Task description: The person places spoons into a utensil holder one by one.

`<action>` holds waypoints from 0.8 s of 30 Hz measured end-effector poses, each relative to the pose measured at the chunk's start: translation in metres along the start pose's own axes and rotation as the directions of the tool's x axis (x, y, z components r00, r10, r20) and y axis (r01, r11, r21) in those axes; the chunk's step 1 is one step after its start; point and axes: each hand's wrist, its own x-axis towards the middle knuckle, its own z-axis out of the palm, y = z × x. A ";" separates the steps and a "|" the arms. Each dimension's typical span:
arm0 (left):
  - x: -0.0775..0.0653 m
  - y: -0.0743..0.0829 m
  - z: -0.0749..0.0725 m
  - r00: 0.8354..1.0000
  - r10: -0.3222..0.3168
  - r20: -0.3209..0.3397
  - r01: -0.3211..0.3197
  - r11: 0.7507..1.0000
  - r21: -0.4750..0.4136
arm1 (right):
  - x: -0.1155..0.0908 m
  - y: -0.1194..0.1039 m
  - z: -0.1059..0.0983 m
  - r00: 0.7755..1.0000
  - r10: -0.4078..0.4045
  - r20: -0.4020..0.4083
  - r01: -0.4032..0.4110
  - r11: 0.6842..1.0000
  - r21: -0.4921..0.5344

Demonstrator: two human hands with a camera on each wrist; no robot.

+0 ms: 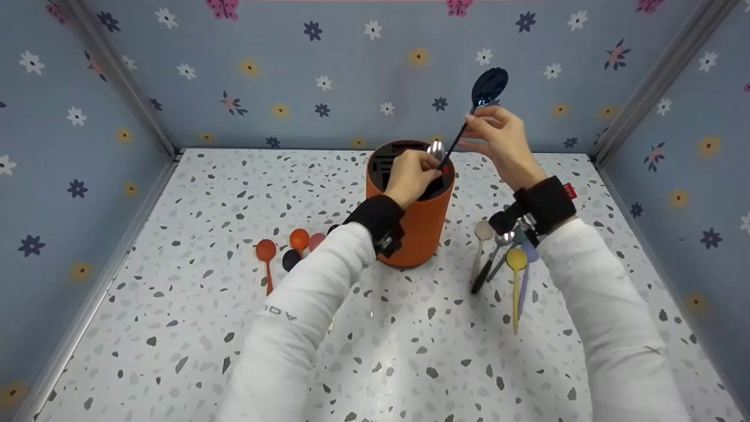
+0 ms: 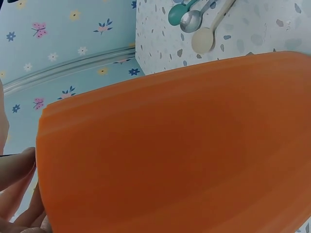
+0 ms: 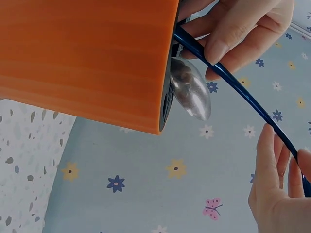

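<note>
A dark blue spoon [image 1: 490,85] slants bowl-up over the orange cylindrical holder [image 1: 415,228]. My left hand [image 1: 412,177] pinches the lower handle between thumb and fingers, right at the holder's open top. Higher up, near the bowl, my right hand [image 1: 501,140] grips the same handle, which the right wrist view shows as a thin blue handle [image 3: 238,87]. A silver spoon [image 3: 192,90] stands in the slotted black insert, its bowl sticking out beside the blue handle. The lower end of the blue handle is hidden at the insert.
Right of the holder lie a cream spoon [image 1: 483,230], a yellow spoon [image 1: 516,258], a purple spoon [image 1: 524,281] and a silver spoon with a black handle [image 1: 484,275]. Orange spoons [image 1: 266,250], a pink one and a black one lie left, partly behind my sleeve. Flowered panels enclose the speckled table.
</note>
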 end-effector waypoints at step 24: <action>-0.007 -0.008 -0.012 1.000 -0.016 -0.015 0.016 1.000 0.000 | -0.003 0.039 -0.032 0.995 0.095 0.017 -0.090 0.976 -0.199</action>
